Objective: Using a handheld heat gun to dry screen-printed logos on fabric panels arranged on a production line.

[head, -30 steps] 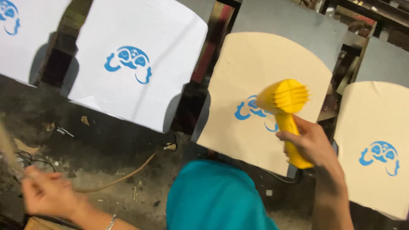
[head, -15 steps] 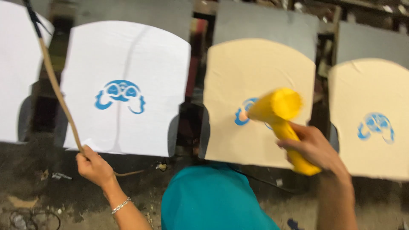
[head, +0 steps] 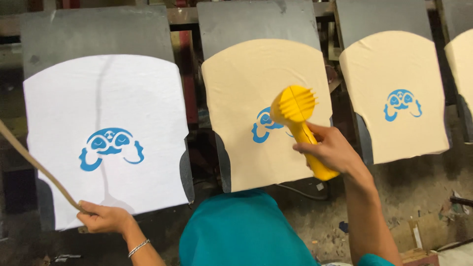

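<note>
My right hand (head: 332, 150) grips the handle of a yellow heat gun (head: 298, 116), its ribbed head over the blue print (head: 263, 127) on a cream fabric piece (head: 256, 83) stretched on a grey board. My left hand (head: 101, 218) is closed on a tan cord (head: 34, 165) at the lower edge of a white fabric piece (head: 106, 103) that carries the same blue print (head: 111, 148). My teal shirt (head: 244, 231) fills the bottom middle.
Another cream fabric piece (head: 394, 69) with a blue print hangs on a grey board to the right, and the edge of a further one (head: 463, 54) shows at far right. Grey boards (head: 256, 22) stand in a row. Below is dirty floor (head: 423, 197) with scraps.
The view has shifted left along the row. My left hand with the cord has dropped to the white piece's lower edge. The heat gun now sits over the cream piece's print.
</note>
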